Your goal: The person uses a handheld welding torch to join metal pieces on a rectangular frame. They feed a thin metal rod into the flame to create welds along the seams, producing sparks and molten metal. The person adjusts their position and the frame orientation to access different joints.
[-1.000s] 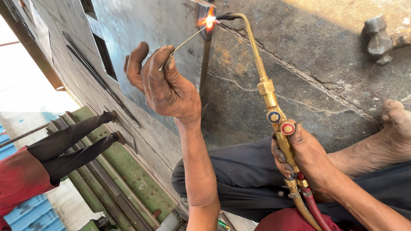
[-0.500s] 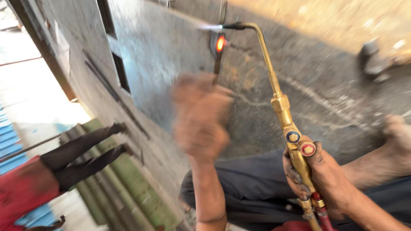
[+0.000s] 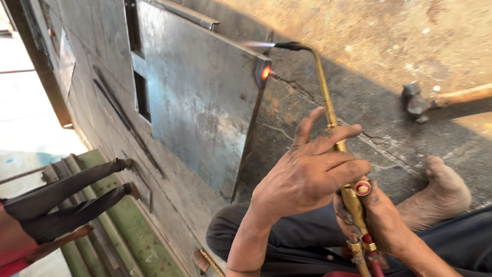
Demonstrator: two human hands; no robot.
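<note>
My right hand [image 3: 382,223] grips the handle of a brass gas torch [image 3: 328,110] low at the right. Its long tube rises to a bent black tip with a pale flame [image 3: 256,44]. Just below the tip, a spot [image 3: 265,72] glows orange on the corner of a grey steel sheet [image 3: 197,102] lying on the concrete. My left hand [image 3: 307,177] is in front of the torch with fingers spread, fingertips resting against the tube near its red valve knob [image 3: 362,188]. No rod shows in that hand.
A hammer [image 3: 416,104] lies on the concrete at the right, above my bare foot [image 3: 442,191]. Another person's dark-trousered legs [image 3: 66,192] stretch over green metal bars [image 3: 128,225] at the lower left. Thin dark rods [image 3: 123,115] lie left of the sheet.
My left hand dropped from near the flame, where it held a thin rod, down to the torch body. The torch tip pulled away from the joint, leaving a glowing spot.
</note>
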